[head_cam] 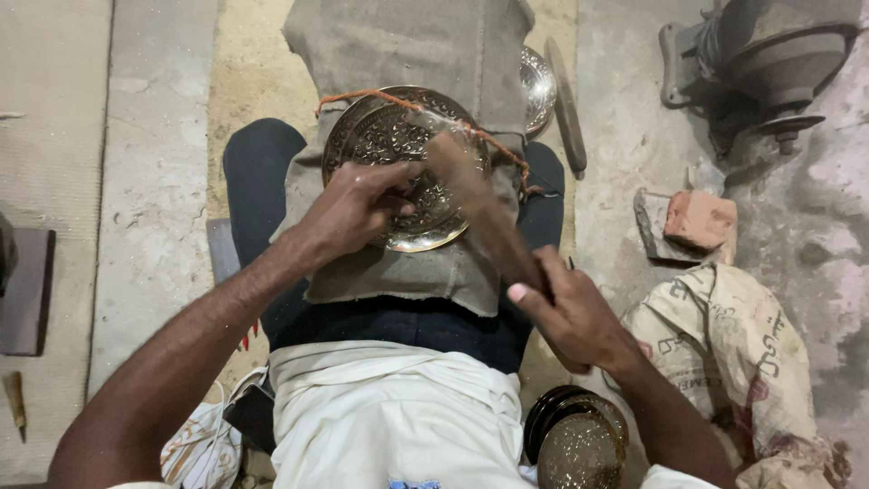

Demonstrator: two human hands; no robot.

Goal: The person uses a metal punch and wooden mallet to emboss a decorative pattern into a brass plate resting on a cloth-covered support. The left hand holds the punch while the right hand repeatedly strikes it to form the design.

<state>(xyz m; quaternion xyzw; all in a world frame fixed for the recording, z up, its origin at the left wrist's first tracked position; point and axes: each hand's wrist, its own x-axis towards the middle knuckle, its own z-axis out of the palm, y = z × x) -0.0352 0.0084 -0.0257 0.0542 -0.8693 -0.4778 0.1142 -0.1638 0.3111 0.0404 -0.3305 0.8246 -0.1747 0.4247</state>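
Engraved brass plate (407,167) sits on the burlap-covered lap (398,54) at twelve o'clock from my left hand (358,208), which pinches its rim, while my right hand (566,312) clenches a blurred wooden mallet (484,213) over it.

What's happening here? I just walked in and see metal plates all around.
A seated person works on an engraved brass plate propped on cloth over the lap. The left hand presses a small tool against the plate's face. The right hand grips a wooden mallet, blurred with motion over the plate. More plates lie stacked nearby.
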